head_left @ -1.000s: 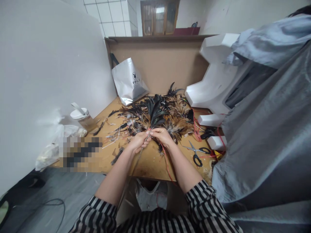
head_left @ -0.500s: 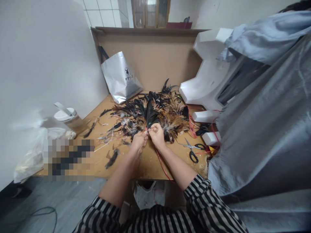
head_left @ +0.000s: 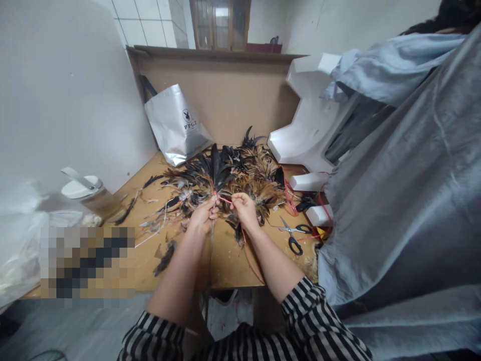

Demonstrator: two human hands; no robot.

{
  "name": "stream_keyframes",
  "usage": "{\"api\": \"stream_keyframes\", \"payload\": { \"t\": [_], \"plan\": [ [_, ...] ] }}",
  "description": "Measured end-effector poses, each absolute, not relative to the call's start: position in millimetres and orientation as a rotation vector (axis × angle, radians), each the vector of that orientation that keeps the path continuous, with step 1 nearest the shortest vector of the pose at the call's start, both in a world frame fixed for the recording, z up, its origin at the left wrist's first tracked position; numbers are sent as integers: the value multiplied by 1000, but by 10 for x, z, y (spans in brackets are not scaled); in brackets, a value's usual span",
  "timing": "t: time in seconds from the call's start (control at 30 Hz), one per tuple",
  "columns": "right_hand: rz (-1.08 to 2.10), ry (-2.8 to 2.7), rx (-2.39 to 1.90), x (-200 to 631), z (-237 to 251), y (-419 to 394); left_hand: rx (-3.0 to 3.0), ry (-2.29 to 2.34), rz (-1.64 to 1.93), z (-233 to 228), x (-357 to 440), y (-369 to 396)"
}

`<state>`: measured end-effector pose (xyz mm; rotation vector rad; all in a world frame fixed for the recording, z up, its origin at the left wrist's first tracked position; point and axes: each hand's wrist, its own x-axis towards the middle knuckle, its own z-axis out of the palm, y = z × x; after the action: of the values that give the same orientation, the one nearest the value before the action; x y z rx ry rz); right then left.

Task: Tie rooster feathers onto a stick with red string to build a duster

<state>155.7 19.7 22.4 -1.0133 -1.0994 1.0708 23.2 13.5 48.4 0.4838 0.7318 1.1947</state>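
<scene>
My left hand (head_left: 202, 215) is closed on the base of a bunch of dark feathers (head_left: 215, 169), which stand up from its fingertips. Red string (head_left: 225, 200) is at the bunch's base and stretches to my right hand (head_left: 244, 206), whose fingers pinch it. From there the string hangs down past the wrist towards the table edge. Behind and around both hands lies a heap of brown and black feathers (head_left: 265, 188). Scissors (head_left: 290, 229) with black handles lie spread to the right of my right hand.
On the wooden table (head_left: 225, 265), a silver bag (head_left: 176, 125) leans at the back left. A white-lidded container (head_left: 84, 188) stands at the left, near loose feathers (head_left: 164, 258). White foam pieces (head_left: 302, 125) and hanging grey cloth (head_left: 391, 190) bound the right side.
My hands have moved apart, drawing a short length of red string out straight between them. The left hand and feather bunch are further left in view; the camera has also shifted.
</scene>
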Motion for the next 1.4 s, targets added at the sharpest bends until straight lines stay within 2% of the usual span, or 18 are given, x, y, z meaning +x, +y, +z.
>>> {"api": "stream_keyframes", "payload": {
  "t": [0.1, 0.23, 0.5, 0.63, 0.77, 0.97, 1.07, 1.2, 1.4],
  "plan": [
    [996, -1137, -1126, 1807, 202, 339, 382, 615, 1131, 468, 177, 222],
    [728, -1150, -1277, 2216, 171, 450, 269, 533, 1045, 392, 126, 244],
    [329, -1560, -1562, 2865, 144, 284, 190, 469, 1021, 340, 91, 262],
    [106, -1855, -1579, 2882, 220, 139, 199, 495, 1024, 345, 111, 253],
    [68, -2033, -1619, 2719, 211, 56, 186, 474, 1033, 347, 131, 232],
    [-113, -2050, -1992, 2640, 233, 26, 171, 468, 1006, 328, 140, 226],
    [-168, -1976, -1920, 2696, 372, 17, 156, 462, 991, 320, 146, 230],
    [-94, -1784, -1528, 2710, 535, 69, 154, 453, 986, 317, 158, 228],
    [546, -1404, -1296, 2479, 568, 232, 167, 465, 993, 318, 190, 217]
  ]
}}
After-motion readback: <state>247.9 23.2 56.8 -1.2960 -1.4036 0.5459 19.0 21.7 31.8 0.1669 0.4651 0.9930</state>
